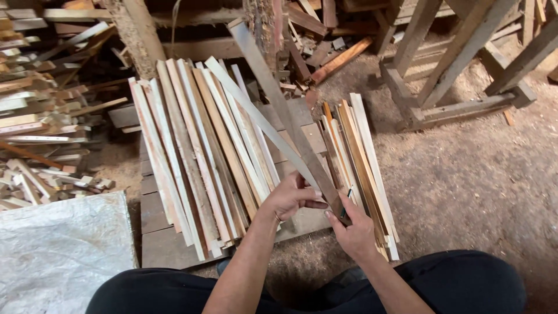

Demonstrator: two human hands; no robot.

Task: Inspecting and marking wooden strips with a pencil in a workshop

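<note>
While both hands work above the wooden pallet, the left hand closes its fingers around a pale thin slat. The right hand grips the lower end of a darker, wider strip, thumb pressed to its face. Both pieces slant up and away over the slat stack.

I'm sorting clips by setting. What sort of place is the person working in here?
Most likely a rough woodworking or carpentry shed. Both hands, left hand and right hand, hold a long wooden strip over a stack of thin slats; offcuts are piled on the left, and sawdust covers the floor.
</note>
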